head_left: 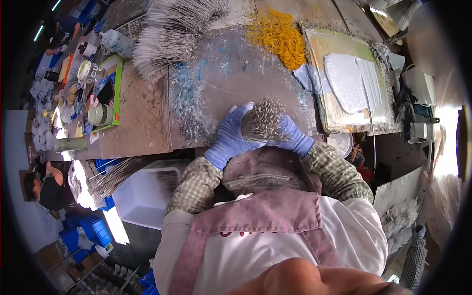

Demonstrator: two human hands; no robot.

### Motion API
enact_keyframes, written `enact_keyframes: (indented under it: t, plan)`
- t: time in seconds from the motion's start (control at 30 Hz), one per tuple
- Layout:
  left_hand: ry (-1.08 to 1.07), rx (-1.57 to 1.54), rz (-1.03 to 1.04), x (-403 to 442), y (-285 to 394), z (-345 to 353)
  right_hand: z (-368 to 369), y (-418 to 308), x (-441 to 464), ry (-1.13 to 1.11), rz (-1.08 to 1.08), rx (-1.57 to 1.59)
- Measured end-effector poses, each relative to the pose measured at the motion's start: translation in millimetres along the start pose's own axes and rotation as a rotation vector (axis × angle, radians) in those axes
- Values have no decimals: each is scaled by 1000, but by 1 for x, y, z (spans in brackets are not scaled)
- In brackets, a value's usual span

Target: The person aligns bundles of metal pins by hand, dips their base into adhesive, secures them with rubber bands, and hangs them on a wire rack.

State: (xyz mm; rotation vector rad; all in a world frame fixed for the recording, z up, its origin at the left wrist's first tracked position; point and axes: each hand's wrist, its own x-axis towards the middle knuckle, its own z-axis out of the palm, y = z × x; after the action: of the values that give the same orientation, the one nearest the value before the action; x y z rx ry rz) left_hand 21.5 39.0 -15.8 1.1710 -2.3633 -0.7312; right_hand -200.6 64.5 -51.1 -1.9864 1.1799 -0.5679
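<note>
Blue-gloved, the left hand (pixel 229 133) and right hand (pixel 296 137) are curling part-closed around a bundle of thin metallic strands (pixel 265 119) at the near edge of the surface (pixel 226 73). They are apparently evening it; the next move is likely calling for steady, equal pressure.

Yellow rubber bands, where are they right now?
In the head view, the yellow rubber bands lie heaped far back on the worktable, right of centre, between the wire pile and the stained board.
</note>
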Motion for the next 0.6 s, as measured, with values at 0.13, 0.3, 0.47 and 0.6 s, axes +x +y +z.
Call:
enact_keyframes:
  t: [0.13,0.3,0.47,0.6]
  plan:
    - [-100,-1188,-318,-60,41,10,16,-61,-49,127,183,796]
    - [-301,-1418,-705,-79,53,7,21,-101,-67,47,608,1279]
    - [-227,-947,-368,-105,33,48,27,-86,-77,144,227,711]
    - [-145,-1377,-596,-88,48,21,39,-88,-74,303,457,921]
